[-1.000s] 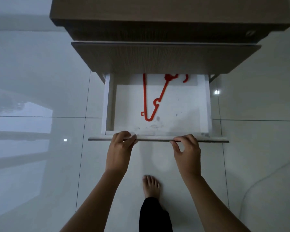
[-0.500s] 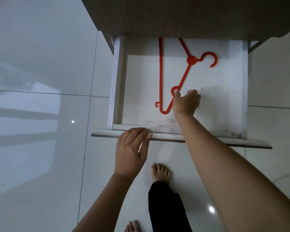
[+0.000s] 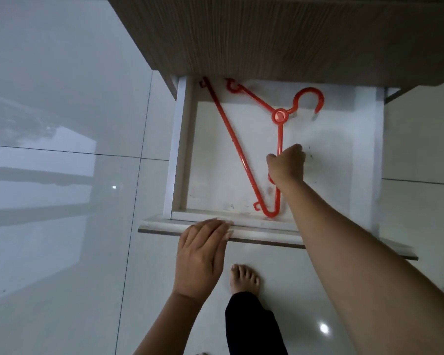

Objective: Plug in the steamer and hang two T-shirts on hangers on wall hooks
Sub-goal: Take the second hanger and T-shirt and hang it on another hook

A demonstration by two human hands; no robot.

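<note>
Item: red plastic hanger [image 3: 280, 115]. It lies flat on the white floor of an open drawer [image 3: 181, 155]. The hook points to the right rear of the drawer, and the long bar runs diagonally from the left rear to the front. The near corner sits just inside the drawer front. The far corner passes under the overhang of the wood-grain cabinet [image 3: 280, 34] and is out of sight.

Right hand [image 3: 286, 163]: reaches into the drawer, fingers curled around the hanger's straight arm below the round hub. How tightly it grips cannot be told.

Left hand [image 3: 201, 257]: flat, fingers straight and together. The fingertips rest on the top edge of the drawer front and hold nothing.

Surroundings: a glossy pale tiled floor [image 3: 62, 226] with reflections. One bare foot [image 3: 244, 278] stands below the drawer front, between the two forearms. A dark trouser leg [image 3: 254, 326] is above it.
</note>
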